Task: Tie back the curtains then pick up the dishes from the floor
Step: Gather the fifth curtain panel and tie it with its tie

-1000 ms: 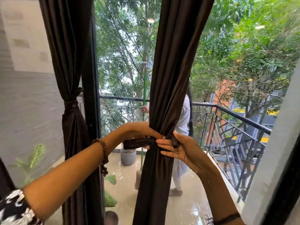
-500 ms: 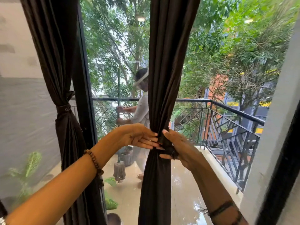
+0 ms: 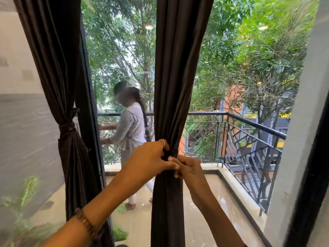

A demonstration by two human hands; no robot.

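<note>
Centre frame: left hand (image 3: 151, 160) and right hand (image 3: 188, 168) both pinching dark middle curtain (image 3: 178, 68) at its gathered waist. Left: tied curtain (image 3: 71, 148). Beyond glass: balcony railing (image 3: 249, 125), trees (image 3: 249, 50), wet floor (image 3: 204, 220).

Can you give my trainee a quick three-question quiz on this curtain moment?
1. True or false: the left curtain is already bound by a tie.
2. Where do the left hand and right hand work? A) on the balcony railing B) at the gathered waist of the middle curtain C) on the floor
3. Fill in: beyond the glass, a person stands on the ____.

Key: 1 true; 2 B; 3 balcony.
</note>
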